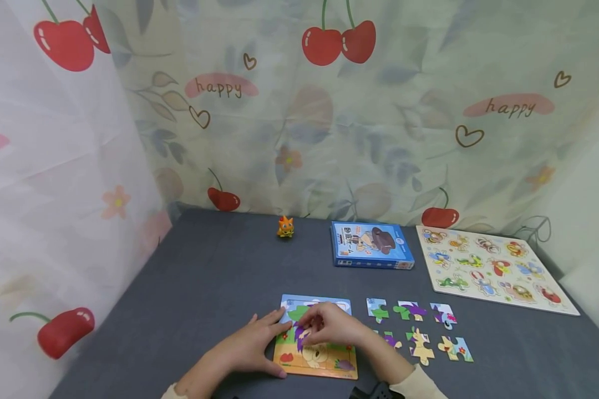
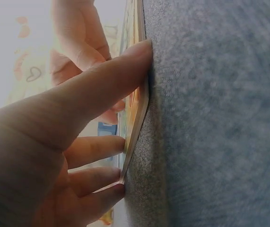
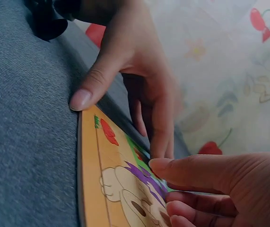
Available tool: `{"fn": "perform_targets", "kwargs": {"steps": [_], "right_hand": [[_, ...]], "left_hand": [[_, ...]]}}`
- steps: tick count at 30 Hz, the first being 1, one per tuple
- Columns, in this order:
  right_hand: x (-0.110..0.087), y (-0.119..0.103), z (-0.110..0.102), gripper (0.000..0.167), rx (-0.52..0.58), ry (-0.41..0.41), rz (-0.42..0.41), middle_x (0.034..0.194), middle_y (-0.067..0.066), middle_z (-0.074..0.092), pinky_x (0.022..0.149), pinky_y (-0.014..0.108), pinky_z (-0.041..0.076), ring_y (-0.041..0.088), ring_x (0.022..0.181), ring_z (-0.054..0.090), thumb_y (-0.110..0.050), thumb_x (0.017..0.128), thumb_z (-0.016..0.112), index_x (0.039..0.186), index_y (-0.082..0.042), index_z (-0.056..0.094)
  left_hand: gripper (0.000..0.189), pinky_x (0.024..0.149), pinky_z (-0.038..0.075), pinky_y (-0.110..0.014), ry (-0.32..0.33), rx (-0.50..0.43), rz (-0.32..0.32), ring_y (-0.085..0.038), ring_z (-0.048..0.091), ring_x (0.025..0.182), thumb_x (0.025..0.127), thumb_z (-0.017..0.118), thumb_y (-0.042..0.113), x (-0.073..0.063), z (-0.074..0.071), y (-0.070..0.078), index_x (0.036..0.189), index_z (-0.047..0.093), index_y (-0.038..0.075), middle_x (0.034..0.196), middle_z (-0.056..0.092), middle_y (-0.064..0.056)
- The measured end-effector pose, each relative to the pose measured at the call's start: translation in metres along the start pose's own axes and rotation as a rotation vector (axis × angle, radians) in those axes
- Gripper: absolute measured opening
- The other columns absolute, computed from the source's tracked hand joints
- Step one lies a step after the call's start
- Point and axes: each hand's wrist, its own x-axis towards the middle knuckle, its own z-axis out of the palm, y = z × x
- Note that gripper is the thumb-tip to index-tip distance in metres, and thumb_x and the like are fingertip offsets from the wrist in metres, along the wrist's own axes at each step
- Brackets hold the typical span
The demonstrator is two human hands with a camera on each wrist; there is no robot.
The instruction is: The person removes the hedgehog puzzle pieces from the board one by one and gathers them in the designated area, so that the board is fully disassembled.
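Note:
In the head view a jigsaw puzzle board (image 1: 339,373) with an orange lower border lies near the front of the dark table. My left hand (image 1: 252,343) rests at its left side, the thumb on the front edge and the other fingers spread along the left edge. Over the board, my right hand (image 1: 334,326) has curled fingers, thumb and fingertips at a puzzle piece with purple hair (image 3: 146,177). That piece lies at the board's surface, partly covered by the fingers. To the right are several loose puzzle pieces (image 1: 421,349) in two rows, some hidden behind the right hand.
A blue box (image 1: 371,244) lies behind the loose pieces. Farther right is a white board with insect pictures (image 1: 499,269). A small orange toy figure (image 1: 285,227) stands near the back edge, before a cherry-print curtain (image 1: 299,138).

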Motion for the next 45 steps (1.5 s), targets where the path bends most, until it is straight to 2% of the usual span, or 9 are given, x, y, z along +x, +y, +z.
{"fn": "perform_targets", "kwargs": {"steps": [7,14,30,36,41,45], "right_hand": [[0.001,-0.002,0.007,0.027,0.045,-0.028,0.025,0.082,0.008,0.065,0.056,0.015,0.043,0.003,0.063,0.052,-0.008,0.075,0.075,0.100,0.000,0.069],[0.000,-0.006,0.014,0.025,0.089,-0.023,0.069,0.078,0.005,0.062,0.050,0.015,0.041,0.005,0.058,0.049,-0.004,0.076,0.074,0.099,0.001,0.068],[0.001,-0.006,0.017,0.026,0.137,-0.006,0.082,0.082,0.004,0.058,0.050,0.016,0.042,0.006,0.061,0.049,-0.004,0.075,0.074,0.098,0.000,0.063],[0.000,-0.005,0.018,0.027,0.221,-0.005,0.099,0.087,0.005,0.058,0.051,0.018,0.044,0.009,0.064,0.052,-0.003,0.078,0.072,0.101,0.000,0.057],[-0.001,-0.006,0.020,0.024,0.252,0.005,0.104,0.081,0.003,0.059,0.054,0.018,0.044,0.010,0.065,0.052,-0.004,0.082,0.068,0.102,0.000,0.055],[-0.002,-0.007,0.022,0.022,0.287,0.005,0.116,0.077,0.002,0.060,0.053,0.019,0.045,0.010,0.062,0.054,-0.004,0.085,0.065,0.104,-0.001,0.055]], "left_hand": [[0.085,0.107,0.018,-0.064,-0.007,0.009,-0.010,-0.030,0.026,0.141,0.069,0.074,0.055,0.000,0.001,0.001,0.140,0.044,0.018,0.154,0.024,-0.010],[0.086,0.107,0.019,-0.064,-0.004,0.021,0.002,-0.031,0.027,0.140,0.070,0.074,0.054,-0.002,0.002,0.002,0.140,0.044,0.016,0.154,0.024,-0.012],[0.084,0.108,0.017,-0.064,-0.025,-0.010,0.021,-0.031,0.020,0.143,0.071,0.076,0.048,-0.005,-0.004,0.000,0.142,0.041,0.017,0.156,0.020,-0.010],[0.084,0.108,0.017,-0.063,-0.027,-0.006,0.017,-0.031,0.020,0.143,0.072,0.076,0.047,-0.006,-0.005,0.002,0.142,0.041,0.017,0.156,0.020,-0.009],[0.083,0.108,0.017,-0.063,-0.028,-0.006,0.009,-0.030,0.020,0.143,0.072,0.076,0.047,-0.005,-0.005,0.002,0.142,0.041,0.018,0.155,0.021,-0.009],[0.083,0.108,0.016,-0.064,-0.041,-0.017,-0.002,-0.030,0.021,0.143,0.072,0.075,0.047,-0.005,-0.005,0.002,0.143,0.039,0.024,0.156,0.021,-0.009]]}}
